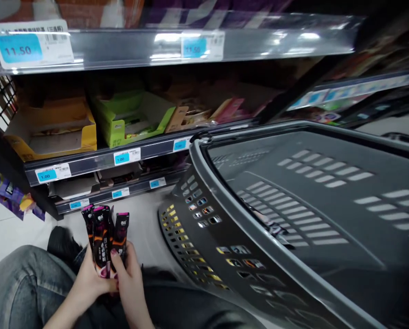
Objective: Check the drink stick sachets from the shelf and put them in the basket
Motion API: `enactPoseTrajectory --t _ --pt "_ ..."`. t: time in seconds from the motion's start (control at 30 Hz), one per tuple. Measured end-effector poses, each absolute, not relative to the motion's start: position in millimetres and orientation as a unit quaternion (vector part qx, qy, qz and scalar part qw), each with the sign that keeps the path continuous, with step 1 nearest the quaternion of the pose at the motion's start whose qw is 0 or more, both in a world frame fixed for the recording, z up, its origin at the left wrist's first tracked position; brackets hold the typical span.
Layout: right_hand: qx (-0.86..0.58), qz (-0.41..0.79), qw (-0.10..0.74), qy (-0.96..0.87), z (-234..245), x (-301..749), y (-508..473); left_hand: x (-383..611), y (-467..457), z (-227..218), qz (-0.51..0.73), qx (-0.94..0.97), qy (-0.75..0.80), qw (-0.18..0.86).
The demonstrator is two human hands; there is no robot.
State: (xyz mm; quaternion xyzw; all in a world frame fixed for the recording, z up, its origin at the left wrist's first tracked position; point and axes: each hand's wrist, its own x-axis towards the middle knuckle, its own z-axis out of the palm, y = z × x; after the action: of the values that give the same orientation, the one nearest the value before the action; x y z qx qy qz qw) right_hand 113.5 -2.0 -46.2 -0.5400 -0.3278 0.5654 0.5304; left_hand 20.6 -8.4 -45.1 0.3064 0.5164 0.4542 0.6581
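Several slim black snack packets (102,240) with pink tops and orange markings stand upright in a bunch between my hands. My left hand (88,279) is closed around the left side of the bunch. From the right, my right hand (131,279) grips the same packets, its thumb with a red nail pressed on their front. The lower ends of the packets are partly covered by my fingers. Just beyond them is a low shelf with an opened carton (74,186) on it.
A large grey shopping basket (221,208) with items inside fills the right side. Ahead, a shelf holds a yellow display box (88,137) and a green display box (120,132). Purple snack packs (10,192) hang at the left. Bent knees (19,278) are below.
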Motion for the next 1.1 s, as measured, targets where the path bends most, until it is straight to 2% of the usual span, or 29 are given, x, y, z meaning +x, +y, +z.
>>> enactPoseTrajectory --t 0.13,0.23,0.57,0.77,0.93,1.1 --pt "-0.480 0.628 0.559 -0.250 -47.6 113.6 -1.3 21.2 -12.9 -41.6 0.457 0.312 0.495 0.670" --pt "-0.475 0.631 0.564 -0.242 -48.5 113.9 -1.3 20.9 -13.2 -41.6 0.466 0.325 0.488 0.662" --pt "-0.545 0.580 0.513 -0.321 -37.8 129.3 3.9 14.3 -9.8 -47.1 0.483 0.303 0.486 0.662" --pt "-0.521 0.629 0.494 -0.298 -33.6 130.2 0.8 12.2 -3.9 -46.9 0.482 0.288 0.532 0.634" --pt "-0.442 0.729 0.506 -0.133 -30.8 135.1 1.5 8.5 -4.7 -37.1 0.472 0.214 0.553 0.652" --pt "-0.306 0.785 0.531 -0.092 -10.6 155.5 4.2 3.3 -4.3 -16.9 0.456 0.115 0.527 0.708"
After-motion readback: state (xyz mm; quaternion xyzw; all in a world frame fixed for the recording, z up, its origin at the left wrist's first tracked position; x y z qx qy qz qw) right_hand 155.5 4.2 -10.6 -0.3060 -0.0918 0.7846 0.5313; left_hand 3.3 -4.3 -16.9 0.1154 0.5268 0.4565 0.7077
